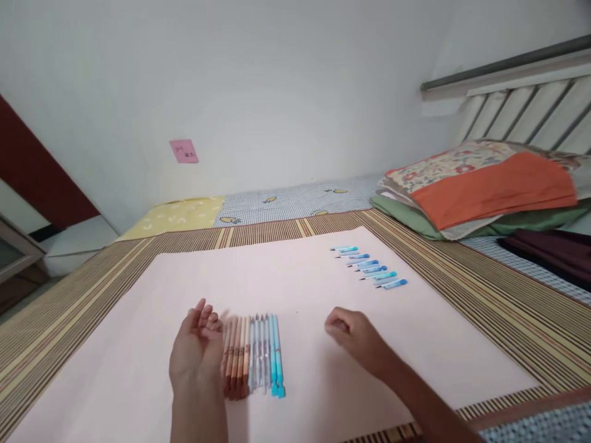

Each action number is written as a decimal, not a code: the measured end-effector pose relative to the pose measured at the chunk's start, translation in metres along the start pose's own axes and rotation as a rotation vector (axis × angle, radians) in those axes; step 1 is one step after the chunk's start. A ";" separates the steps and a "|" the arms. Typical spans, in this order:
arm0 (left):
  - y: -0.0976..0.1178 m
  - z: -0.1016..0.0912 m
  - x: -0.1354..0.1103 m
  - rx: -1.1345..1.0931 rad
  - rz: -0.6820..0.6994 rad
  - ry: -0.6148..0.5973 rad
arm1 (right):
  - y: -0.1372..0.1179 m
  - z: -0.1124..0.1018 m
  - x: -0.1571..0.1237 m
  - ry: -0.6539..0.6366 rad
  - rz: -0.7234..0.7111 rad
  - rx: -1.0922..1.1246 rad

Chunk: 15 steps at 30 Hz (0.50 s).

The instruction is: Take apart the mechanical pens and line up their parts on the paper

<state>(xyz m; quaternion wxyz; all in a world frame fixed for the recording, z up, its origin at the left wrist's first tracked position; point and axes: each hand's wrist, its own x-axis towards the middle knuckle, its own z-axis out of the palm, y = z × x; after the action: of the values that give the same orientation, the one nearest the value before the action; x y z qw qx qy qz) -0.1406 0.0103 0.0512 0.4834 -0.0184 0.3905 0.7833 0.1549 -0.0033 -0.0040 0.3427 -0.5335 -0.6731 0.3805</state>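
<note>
Pens (252,355) lie in a tidy row on the pink sheet (300,271), grouped orange, grey, then blue, with their ends level; that much looks done. The left hand (196,351) is open, palm turned toward the pens, just beside the orange ones. The right hand (353,338) hovers right of the pens, loosely curled; I cannot tell whether it holds anything. Small blue pieces (369,266) sit lined up well beyond the pens to the right, separate and untouched.

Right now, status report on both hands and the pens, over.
Left hand open, at the orange end of the pen row. Right hand curled, apart from it, contents unclear. Small blue pieces lined up farther right, untouched.
</note>
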 end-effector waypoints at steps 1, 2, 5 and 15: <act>0.001 -0.001 0.000 -0.006 -0.008 -0.003 | -0.010 0.016 -0.001 -0.056 -0.005 0.011; 0.000 -0.001 -0.001 -0.010 -0.022 -0.013 | -0.019 0.032 -0.002 -0.099 0.000 0.008; -0.003 -0.001 -0.002 -0.010 -0.071 -0.056 | -0.038 0.070 0.000 -0.134 0.028 -0.100; -0.013 0.001 0.001 -0.003 -0.129 -0.106 | -0.033 0.103 0.011 -0.063 -0.022 -0.501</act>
<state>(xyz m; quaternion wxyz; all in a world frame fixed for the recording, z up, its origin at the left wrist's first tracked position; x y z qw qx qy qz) -0.1308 0.0142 0.0441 0.5528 -0.0026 0.3608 0.7511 0.0481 -0.0124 -0.0237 0.1827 -0.5823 -0.7626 0.2145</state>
